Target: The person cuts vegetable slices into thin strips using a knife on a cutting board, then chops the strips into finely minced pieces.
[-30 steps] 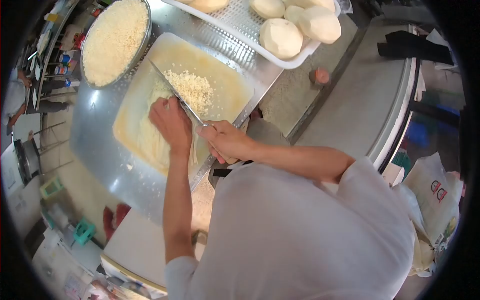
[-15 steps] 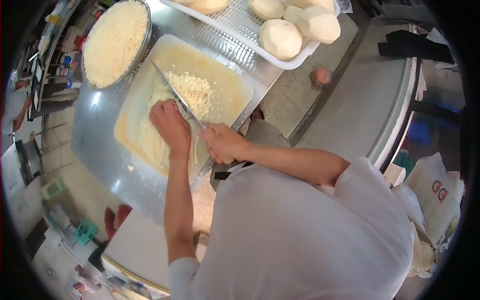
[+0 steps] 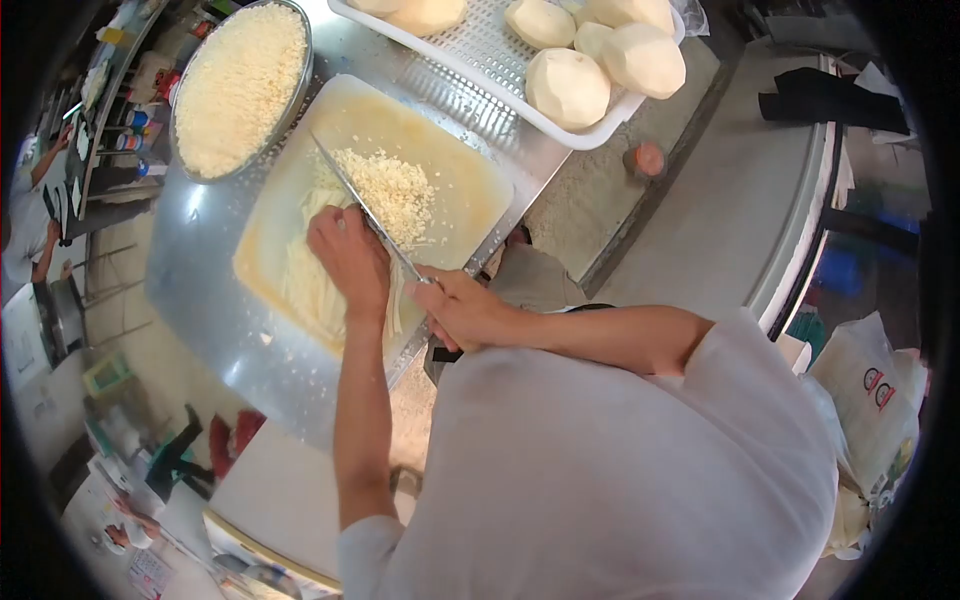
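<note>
Knife w/ long, narrow, silvery metal blade [image 3: 352,186] is over the board, btwn the uncut strips & the chopped heap, tip pointing away from the person; can't tell if the edge touches the board. R hand [image 3: 460,308] has its fingers wrapped round the handle, closed tight, handle mostly hidden. L hand [image 3: 350,255] is on the pale yellow, thin, shredded veg strips [image 3: 312,292], fingers curled, knuckles right beside the blade; fingertips hidden, so can't tell how firmly they grip. Strips lie under & around L hand, running twd the near edge of the board.

Chopped heap, i.e. small cream-yellow veg bits [image 3: 395,195], sits on the other side of the blade. All on a yellowed white plastic cutting board w/ rounded corners [image 3: 468,190], on a shiny steel worktop [image 3: 200,270].

Beyond board: round metal bowl [image 3: 303,85] piled w/ fine pale yellow bits [image 3: 240,90], & white perforated plastic tray [image 3: 585,139] w/ large, round, peeled cream veg [image 3: 568,88].
</note>
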Available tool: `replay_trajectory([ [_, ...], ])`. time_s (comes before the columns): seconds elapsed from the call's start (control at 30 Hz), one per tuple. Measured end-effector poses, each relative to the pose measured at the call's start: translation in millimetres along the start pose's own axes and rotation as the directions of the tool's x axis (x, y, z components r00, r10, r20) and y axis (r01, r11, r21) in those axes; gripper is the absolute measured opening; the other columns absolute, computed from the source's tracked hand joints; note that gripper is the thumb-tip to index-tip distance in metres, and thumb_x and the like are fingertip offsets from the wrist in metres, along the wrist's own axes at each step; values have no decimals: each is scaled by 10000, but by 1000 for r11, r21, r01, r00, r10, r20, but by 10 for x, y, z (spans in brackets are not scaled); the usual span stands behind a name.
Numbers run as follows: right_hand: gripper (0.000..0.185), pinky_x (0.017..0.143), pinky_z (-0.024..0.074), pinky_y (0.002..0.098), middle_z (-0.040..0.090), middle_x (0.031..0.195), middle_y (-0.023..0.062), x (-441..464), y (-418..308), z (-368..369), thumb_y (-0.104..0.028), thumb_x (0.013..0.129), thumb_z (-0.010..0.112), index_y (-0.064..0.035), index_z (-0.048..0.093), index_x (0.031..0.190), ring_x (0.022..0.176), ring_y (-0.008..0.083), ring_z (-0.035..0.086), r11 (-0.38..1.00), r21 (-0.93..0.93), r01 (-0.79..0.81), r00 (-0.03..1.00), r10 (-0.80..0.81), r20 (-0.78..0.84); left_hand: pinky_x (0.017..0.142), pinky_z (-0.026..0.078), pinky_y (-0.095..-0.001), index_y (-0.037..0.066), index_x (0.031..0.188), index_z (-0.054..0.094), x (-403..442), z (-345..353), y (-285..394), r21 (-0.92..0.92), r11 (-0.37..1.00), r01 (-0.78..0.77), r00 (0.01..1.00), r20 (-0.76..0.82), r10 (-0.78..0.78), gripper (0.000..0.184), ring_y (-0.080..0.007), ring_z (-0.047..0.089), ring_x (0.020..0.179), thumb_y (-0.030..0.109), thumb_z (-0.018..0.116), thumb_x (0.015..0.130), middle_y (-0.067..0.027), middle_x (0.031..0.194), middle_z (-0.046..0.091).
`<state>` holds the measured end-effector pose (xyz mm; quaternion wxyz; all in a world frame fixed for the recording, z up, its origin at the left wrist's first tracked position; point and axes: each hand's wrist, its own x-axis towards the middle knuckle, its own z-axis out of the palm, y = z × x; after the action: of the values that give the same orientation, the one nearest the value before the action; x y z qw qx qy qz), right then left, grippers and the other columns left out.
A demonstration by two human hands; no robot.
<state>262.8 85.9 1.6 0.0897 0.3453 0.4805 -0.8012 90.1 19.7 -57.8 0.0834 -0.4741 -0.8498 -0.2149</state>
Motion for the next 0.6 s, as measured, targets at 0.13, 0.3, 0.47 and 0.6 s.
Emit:
replay_trajectory([
  [0.13, 616, 458, 464, 345, 566, 614, 72, 264, 50, -53, -396, 1092, 551, 72, 501, 1488, 477, 172, 575, 1000, 16, 13, 999, -14, 37, 1007, 406, -517, 4, 1120, 636, -56, -26, -25, -26, 1000, 9, 1000, -2, -9, 214, -414, 514, 1131, -5, 627, 906, -208, 1158, 552],
  [0.3, 689, 462, 469, 348, 566, 603, 81, 5, -533, -293, -408, 1081, 536, 90, 443, 1549, 473, 174, 576, 976, -213, -38, 999, 44, 27, 976, 440, -514, 15, 1117, 635, 114, -187, -36, -145, 983, 116, 985, -114, -133, 164, -428, 531, 1118, 13, 611, 955, -217, 1152, 570],
  [0.47, 689, 469, 483, 355, 550, 579, 81, 33, -707, -343, -429, 1071, 541, 62, 464, 1548, 470, 178, 585, 934, -356, 12, 995, 23, 93, 915, 470, -512, 21, 1086, 633, 235, -60, -233, -41, 992, 122, 992, -13, -122, 138, -428, 552, 1074, 31, 623, 949, -209, 1123, 579],
  [0.6, 711, 461, 457, 327, 558, 621, 55, 363, -668, -439, -444, 1087, 526, 116, 457, 1519, 455, 142, 537, 924, -379, -44, 986, 102, 135, 899, 479, -517, 23, 1068, 635, 241, -9, -209, -34, 989, 141, 989, -32, -142, 142, -429, 556, 1063, 34, 637, 927, -205, 1123, 578],
])
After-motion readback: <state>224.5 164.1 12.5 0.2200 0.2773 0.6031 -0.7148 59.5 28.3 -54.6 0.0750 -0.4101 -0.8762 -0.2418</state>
